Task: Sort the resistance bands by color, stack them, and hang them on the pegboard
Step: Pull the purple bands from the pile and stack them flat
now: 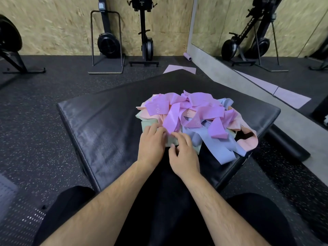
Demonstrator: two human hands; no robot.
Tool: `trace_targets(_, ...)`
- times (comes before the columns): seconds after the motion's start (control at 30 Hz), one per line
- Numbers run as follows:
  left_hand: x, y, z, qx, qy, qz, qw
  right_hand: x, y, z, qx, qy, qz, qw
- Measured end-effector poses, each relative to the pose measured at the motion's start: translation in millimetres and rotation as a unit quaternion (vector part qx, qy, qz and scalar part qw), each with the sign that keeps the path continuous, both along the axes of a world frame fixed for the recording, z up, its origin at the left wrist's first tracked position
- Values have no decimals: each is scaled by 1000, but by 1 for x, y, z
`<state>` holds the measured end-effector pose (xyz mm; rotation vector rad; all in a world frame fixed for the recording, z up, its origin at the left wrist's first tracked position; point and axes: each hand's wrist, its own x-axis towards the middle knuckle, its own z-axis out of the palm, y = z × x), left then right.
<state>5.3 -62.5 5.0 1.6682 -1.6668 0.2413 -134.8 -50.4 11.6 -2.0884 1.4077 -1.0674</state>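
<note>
The surface (99, 118) is glossy black. On it, purple bands (200, 102), peach-pink bands (248, 141), pale blue bands (218, 148) and pale green bands (148, 125) lie mixed. The floor (44, 103) is dark grey with light speckles, and the wall (58, 23) is tan, flecked chipboard.
</note>
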Motion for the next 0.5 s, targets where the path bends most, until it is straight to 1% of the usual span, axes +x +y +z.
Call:
trace_targets(0.1, 0, 30, 1, -19, 8, -16, 1000, -2, 7, 3, -26, 13, 20, 999)
trace_targets(0.23, -7, 83, 3, -35, 22, -22, 999, -5, 34, -4, -61, 42, 69, 995)
trace_targets(0.33, -9, 116, 4, -31, 52, -36, 998, -9, 62, -8, -54, 6, 100, 994)
trace_targets(0.4, -11, 133, 7, -21, 70, -64, 995, -13, 73, -7, -45, -16, 117, 992)
trace_targets(0.5, -11, 144, 14, -1, 100, -106, 989, -14, 83, -5, -56, -17, 112, 992)
